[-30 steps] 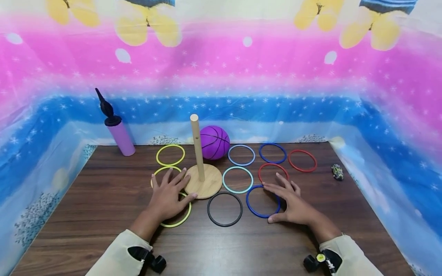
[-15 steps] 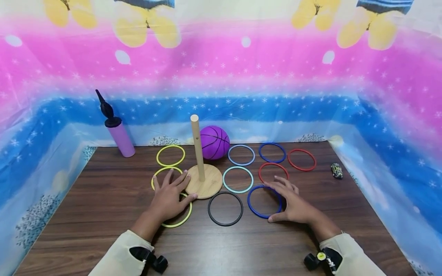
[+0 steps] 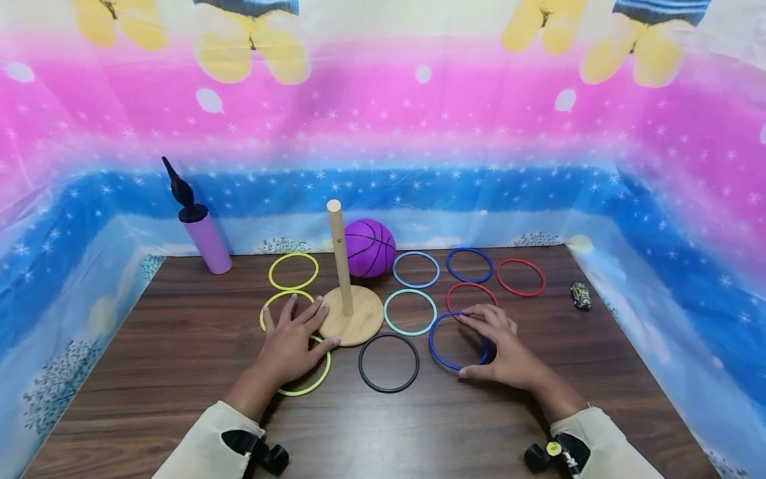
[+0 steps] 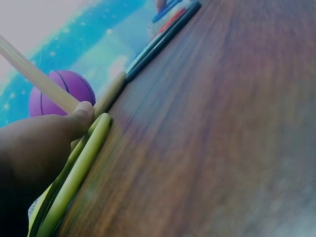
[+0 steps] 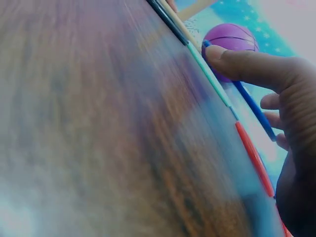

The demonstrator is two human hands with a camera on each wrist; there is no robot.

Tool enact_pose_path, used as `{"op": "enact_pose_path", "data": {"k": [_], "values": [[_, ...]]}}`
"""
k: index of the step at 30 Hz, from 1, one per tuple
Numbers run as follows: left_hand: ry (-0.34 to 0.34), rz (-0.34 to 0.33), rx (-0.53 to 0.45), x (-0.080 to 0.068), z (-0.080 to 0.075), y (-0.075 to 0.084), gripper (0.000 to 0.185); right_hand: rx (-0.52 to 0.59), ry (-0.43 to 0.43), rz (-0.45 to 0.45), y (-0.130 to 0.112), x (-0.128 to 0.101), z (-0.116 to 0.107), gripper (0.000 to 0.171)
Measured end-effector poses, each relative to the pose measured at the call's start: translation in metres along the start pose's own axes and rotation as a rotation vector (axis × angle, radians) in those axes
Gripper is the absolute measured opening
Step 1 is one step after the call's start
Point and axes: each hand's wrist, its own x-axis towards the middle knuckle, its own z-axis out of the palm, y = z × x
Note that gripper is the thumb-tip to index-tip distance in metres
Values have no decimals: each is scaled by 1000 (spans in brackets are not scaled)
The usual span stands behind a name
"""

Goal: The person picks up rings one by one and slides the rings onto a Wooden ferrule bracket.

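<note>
My right hand (image 3: 499, 346) grips a dark blue ring (image 3: 431, 342) between thumb and fingers. In the right wrist view, this blue ring (image 5: 254, 109) is raised off the table. My left hand (image 3: 290, 346) lies with spread fingers beside a wooden stand, its index finger and thumb touching the round base (image 3: 359, 326). An upright post (image 3: 340, 259) rises from that base. Under the left hand lies a yellow ring (image 3: 305, 394), partly covered. Another yellow ring (image 3: 261, 314) is partly hidden by its fingers. A black ring (image 3: 389, 391) lies flat between the hands.
Behind the stand sits a purple ball (image 3: 374, 249). Flat on the table are a mint ring (image 3: 410, 333), a light blue ring (image 3: 415, 286), two red rings and further rings. A pump (image 3: 206, 243) stands back left, a toy car (image 3: 580, 296) at right. Patterned cloth (image 3: 383, 146) encloses the table.
My right fingers have closed in on the dark blue ring, and it has risen slightly off the table. The left hand keeps its place against the stand's base.
</note>
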Motion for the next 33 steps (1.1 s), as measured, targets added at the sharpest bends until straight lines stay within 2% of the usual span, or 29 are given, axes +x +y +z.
{"op": "enact_pose_path", "data": {"k": [11,18,23,33], "values": [[-4,-3,-22,0,-1,1,80,2,152,-40,-10,8,8,94],[4,0,-28,1,-4,1,78,32,226,32,-21,20,10,93],[-2,-4,-34,0,-3,2,79,43,287,38,-31,30,7,95],[16,-7,-32,-2,1,2,77,48,328,11,-49,50,2,96]]}}
